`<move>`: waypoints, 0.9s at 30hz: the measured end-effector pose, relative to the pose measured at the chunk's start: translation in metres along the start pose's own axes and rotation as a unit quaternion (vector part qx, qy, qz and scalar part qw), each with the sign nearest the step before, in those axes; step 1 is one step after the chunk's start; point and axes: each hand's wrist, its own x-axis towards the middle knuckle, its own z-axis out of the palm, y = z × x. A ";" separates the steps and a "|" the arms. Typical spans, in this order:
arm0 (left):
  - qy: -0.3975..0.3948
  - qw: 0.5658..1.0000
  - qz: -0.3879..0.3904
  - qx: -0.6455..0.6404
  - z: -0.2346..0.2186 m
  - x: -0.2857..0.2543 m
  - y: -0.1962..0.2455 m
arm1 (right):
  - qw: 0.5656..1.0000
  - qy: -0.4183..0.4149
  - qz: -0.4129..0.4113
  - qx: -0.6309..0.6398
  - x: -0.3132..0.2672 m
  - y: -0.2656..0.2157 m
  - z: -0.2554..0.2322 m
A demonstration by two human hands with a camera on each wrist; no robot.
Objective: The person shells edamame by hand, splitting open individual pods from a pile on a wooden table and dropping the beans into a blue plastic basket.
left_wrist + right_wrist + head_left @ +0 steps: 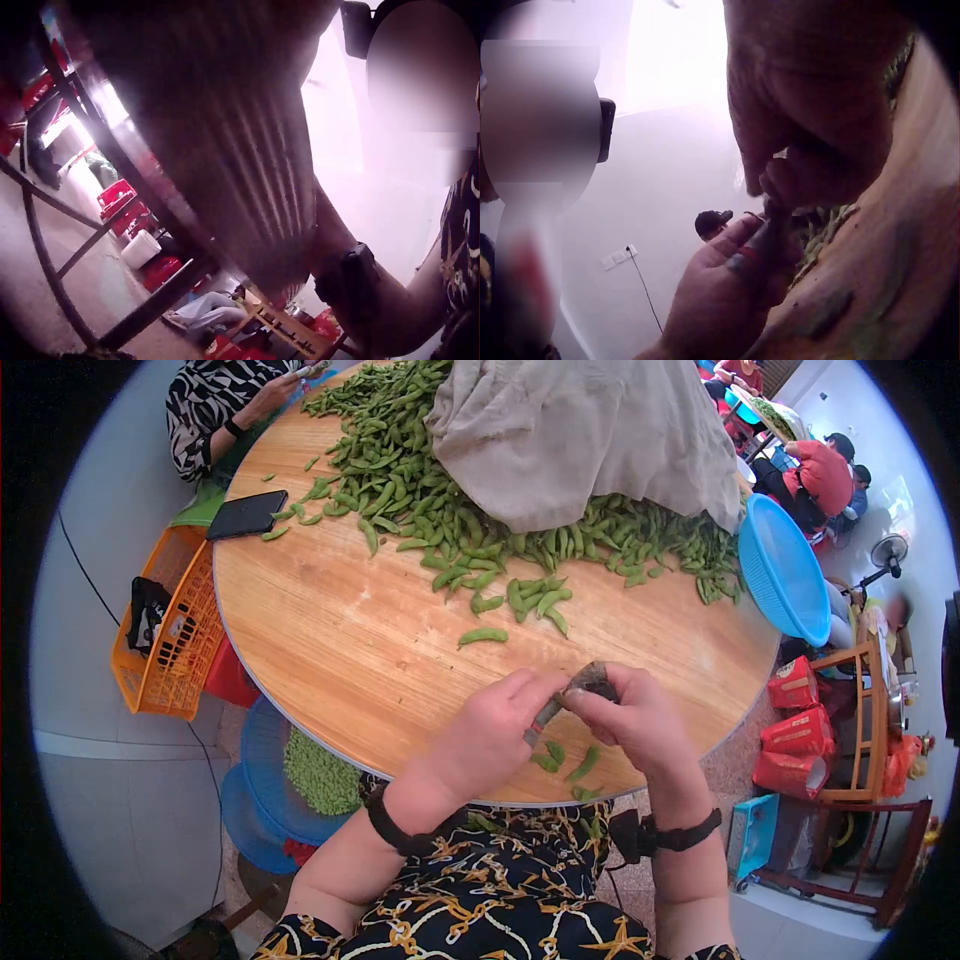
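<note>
My left hand point(482, 728) and right hand point(640, 715) meet over the front of the round wooden table point(350, 630), fingertips close together. Dark grey material, like wrapping point(592, 674), shows about the right fingers. A similar grey piece with a red band point(748, 253) lies along a left finger. Whatever is between the fingertips is hidden; I cannot tell what it is. Several green soybean pods point(582, 764) lie just below the hands, and one single pod point(483, 636) lies beyond them. In the left wrist view the table's underside fills the middle.
A large heap of pods point(390, 460) lies at the back, partly under a grey cloth point(590, 440). A phone point(247, 515) rests at the left edge. Blue basin point(785, 570) stands at right; shelled beans point(320, 772) sit low at left beside an orange crate point(165, 630). Another person point(215, 410) sits across.
</note>
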 end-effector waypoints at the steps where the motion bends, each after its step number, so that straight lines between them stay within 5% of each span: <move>1: 0.000 1.000 0.000 0.001 -0.001 0.000 0.003 | 1.000 0.000 -0.001 0.001 -0.001 0.002 0.001; 3: 0.034 0.978 -0.150 -0.142 -0.003 0.002 0.009 | 0.986 -0.008 -0.049 0.161 -0.002 0.006 0.003; 4: 0.033 0.978 -0.150 -0.140 -0.006 0.003 0.006 | 0.985 -0.009 -0.050 0.163 -0.002 0.006 0.006; 6: -0.009 0.844 -0.335 -0.419 -0.012 0.003 -0.002 | 0.988 0.004 -0.051 0.143 -0.004 0.006 0.013; 9: 0.039 0.801 -0.306 -0.514 -0.010 0.000 -0.011 | 0.979 -0.064 -0.020 0.191 -0.007 0.014 0.022; 19: 0.017 0.808 -0.345 -0.477 -0.009 0.002 -0.011 | 0.987 -0.054 -0.072 0.131 -0.004 0.018 0.031; 21: 0.090 0.848 -0.222 -0.473 0.000 0.001 -0.016 | 0.992 -0.035 -0.097 0.075 -0.005 0.020 0.032; 22: 0.091 0.848 -0.224 -0.472 -0.003 0.000 -0.016 | 0.992 -0.037 -0.095 0.076 -0.005 0.020 0.033; 24: 0.012 0.737 -0.285 -0.613 -0.013 -0.001 -0.015 | 0.974 -0.091 -0.041 0.204 -0.006 0.018 0.034; 25: 0.014 0.738 -0.285 -0.612 -0.015 -0.002 -0.016 | 0.974 -0.093 -0.041 0.203 -0.006 0.019 0.036; 27: -0.031 0.728 -0.274 -0.628 -0.016 -0.004 -0.020 | 0.904 -0.161 0.047 0.394 -0.007 0.020 0.038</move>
